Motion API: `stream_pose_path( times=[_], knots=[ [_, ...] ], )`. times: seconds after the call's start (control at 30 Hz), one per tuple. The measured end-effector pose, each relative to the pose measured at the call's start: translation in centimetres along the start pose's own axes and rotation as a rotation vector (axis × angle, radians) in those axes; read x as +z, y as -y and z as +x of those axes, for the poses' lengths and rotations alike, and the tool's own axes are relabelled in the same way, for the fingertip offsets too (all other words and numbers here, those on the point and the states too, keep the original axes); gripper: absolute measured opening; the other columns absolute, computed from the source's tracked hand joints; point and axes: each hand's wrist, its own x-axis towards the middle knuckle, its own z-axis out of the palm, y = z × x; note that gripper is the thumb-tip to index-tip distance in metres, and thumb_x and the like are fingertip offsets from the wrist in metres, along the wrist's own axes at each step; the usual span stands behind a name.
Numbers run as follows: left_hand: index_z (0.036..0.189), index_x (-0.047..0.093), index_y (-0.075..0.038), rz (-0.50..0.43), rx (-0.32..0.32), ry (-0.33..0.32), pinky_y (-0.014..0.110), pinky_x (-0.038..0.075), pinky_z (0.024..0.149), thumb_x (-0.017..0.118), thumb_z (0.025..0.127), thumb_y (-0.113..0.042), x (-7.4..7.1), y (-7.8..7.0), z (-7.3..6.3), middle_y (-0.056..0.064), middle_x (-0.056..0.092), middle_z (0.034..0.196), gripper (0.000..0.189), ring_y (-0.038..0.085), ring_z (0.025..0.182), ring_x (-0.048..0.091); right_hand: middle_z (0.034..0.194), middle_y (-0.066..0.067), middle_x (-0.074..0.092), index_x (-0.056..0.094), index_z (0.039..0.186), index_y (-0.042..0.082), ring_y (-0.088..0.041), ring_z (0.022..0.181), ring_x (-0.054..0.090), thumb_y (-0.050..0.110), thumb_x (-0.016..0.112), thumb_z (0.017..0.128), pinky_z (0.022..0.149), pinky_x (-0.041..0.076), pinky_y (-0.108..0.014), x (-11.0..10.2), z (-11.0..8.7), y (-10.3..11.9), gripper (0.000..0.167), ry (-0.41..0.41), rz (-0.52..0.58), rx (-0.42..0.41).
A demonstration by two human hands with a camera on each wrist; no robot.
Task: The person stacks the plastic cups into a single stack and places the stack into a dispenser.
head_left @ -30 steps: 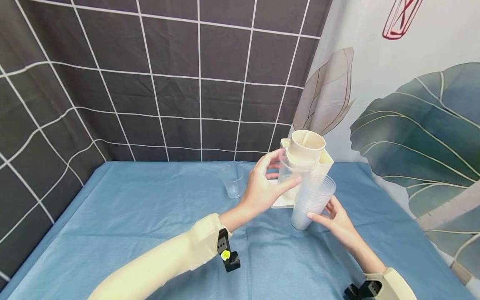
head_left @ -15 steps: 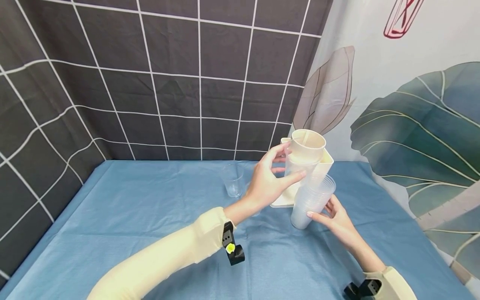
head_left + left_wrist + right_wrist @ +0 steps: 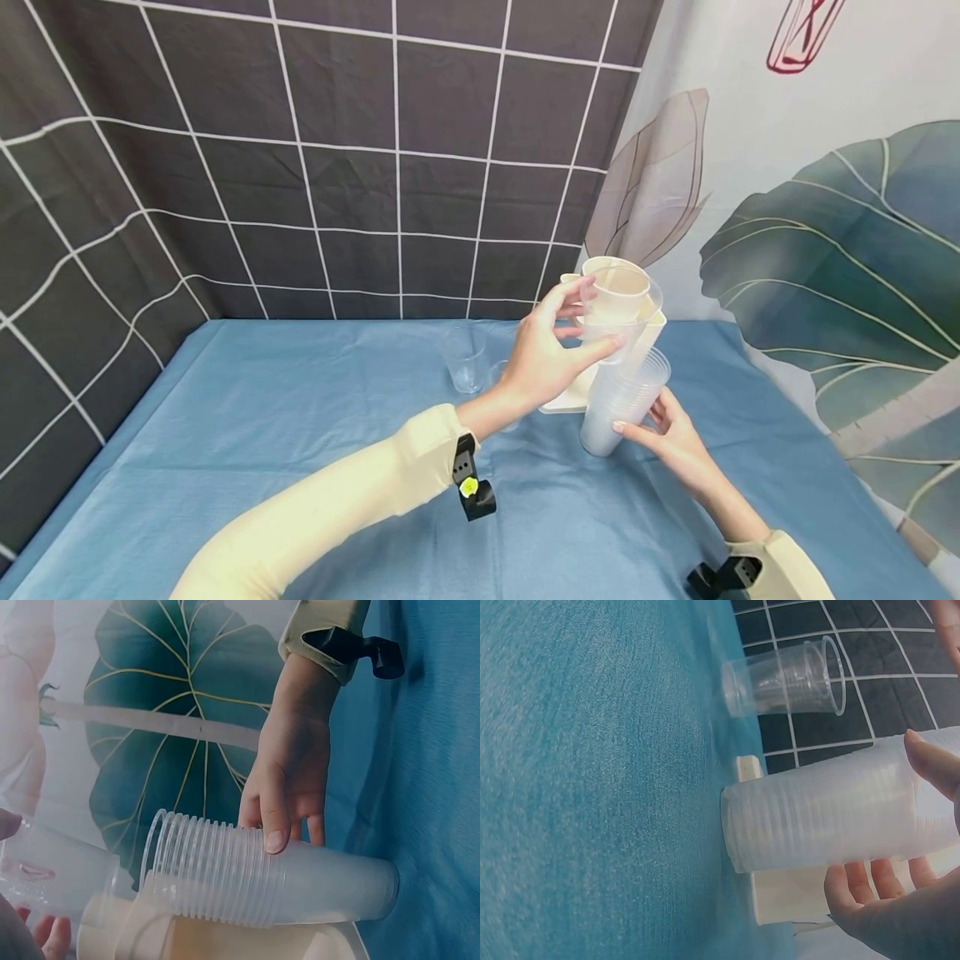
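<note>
In the head view my left hand (image 3: 551,354) holds a single clear plastic cup (image 3: 67,862) by its side, thumb in front and fingers behind. The cup is raised in front of the round top of a cream holder (image 3: 567,403) and above a stack of nested clear plastic cups (image 3: 624,404). My right hand (image 3: 678,442) grips that stack from the right, thumb on the near side. The stack leans a little, rims up, its base at the cloth. In the right wrist view, fingers (image 3: 885,877) curl under the stack (image 3: 817,814).
One clear cup (image 3: 467,367) stands on the blue cloth (image 3: 300,433) left of the holder. A second clear cup (image 3: 497,373) shows partly behind my left wrist. A dark gridded curtain (image 3: 337,192) hangs at the back, a leaf-patterned one (image 3: 847,250) at the right.
My left hand has moved right and slightly up with the cup, which now overlaps the holder's round top. The second cup on the cloth has come into view. The right hand stays on the stack.
</note>
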Motion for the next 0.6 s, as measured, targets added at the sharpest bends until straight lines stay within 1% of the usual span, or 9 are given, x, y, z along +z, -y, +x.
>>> stream_pose_path(
  times=[0.17, 0.4, 0.6],
  knots=[
    [0.139, 0.047, -0.009, -0.021, -0.01, 0.02, 0.017, 0.052, 0.09, 0.077, 0.078, -0.01, 0.5, -0.1, 0.2, 0.011, 0.058, 0.132, 0.068, 0.023, 0.116, 0.06, 0.146, -0.019, 0.038, 0.021, 0.149, 0.006, 0.017, 0.114, 0.04, 0.015, 0.068, 0.088, 0.09, 0.038, -0.002, 0.0, -0.1, -0.1, 0.078, 0.003, 0.007, -0.005],
    [0.138, 0.046, -0.006, -0.048, -0.01, 0.03, 0.016, 0.052, 0.09, 0.077, 0.078, -0.007, 1.0, -0.1, 0.5, 0.014, 0.058, 0.133, 0.067, 0.024, 0.118, 0.06, 0.146, -0.019, 0.038, 0.02, 0.149, 0.006, 0.018, 0.113, 0.04, 0.015, 0.069, 0.088, 0.09, 0.038, -0.002, 0.0, 0.0, -0.1, 0.078, 0.002, -0.003, 0.003],
    [0.138, 0.047, -0.008, -0.069, -0.053, 0.039, 0.014, 0.051, 0.089, 0.077, 0.078, -0.008, 1.4, 0.2, 0.6, 0.011, 0.059, 0.134, 0.067, 0.02, 0.114, 0.063, 0.147, -0.019, 0.037, 0.019, 0.15, 0.006, 0.019, 0.112, 0.04, 0.015, 0.068, 0.088, 0.09, 0.038, -0.002, 0.0, -0.1, 0.0, 0.079, 0.005, -0.001, 0.007]
  ],
)
